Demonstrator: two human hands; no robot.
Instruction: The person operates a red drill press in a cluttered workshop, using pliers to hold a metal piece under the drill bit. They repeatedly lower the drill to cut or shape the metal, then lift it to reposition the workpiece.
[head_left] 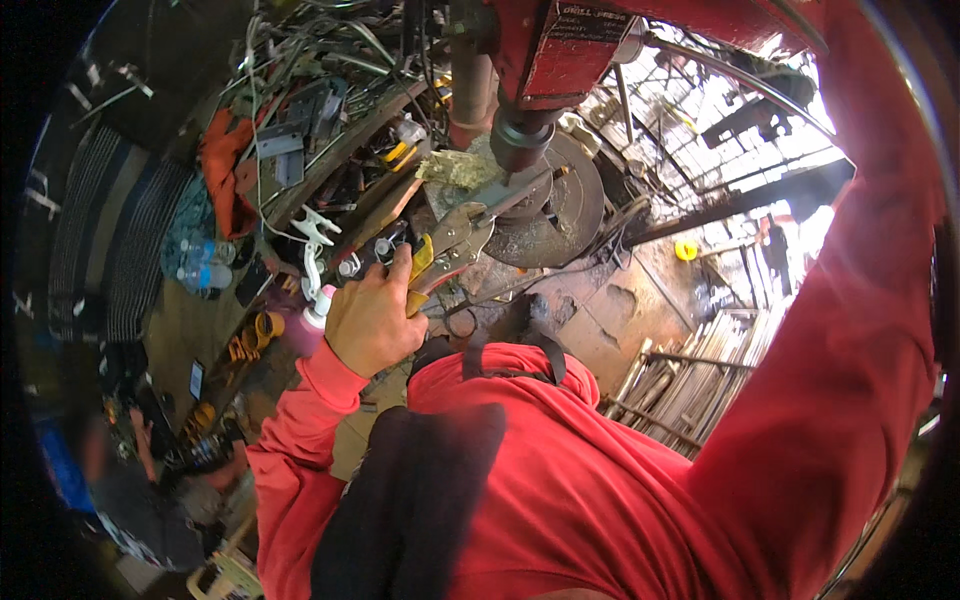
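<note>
Head view, looking down at a drill press. The left hand (372,318), in a red sleeve, is closed around the yellow-padded handles of a pair of locking pliers (452,245). The pliers' jaws point up and to the right and clamp a flat metal strip (518,195) that lies on the round drill press table (575,205), directly beneath the dark chuck (520,140) of the red drill head (570,45). The right arm rises along the right edge of the picture; its hand is outside the frame, so its grip cannot be told. Left of the table, a cluttered workbench (330,150) carries scrap metal, an orange rag (222,165) and a white-capped bottle (318,310) just beside the left hand.
</note>
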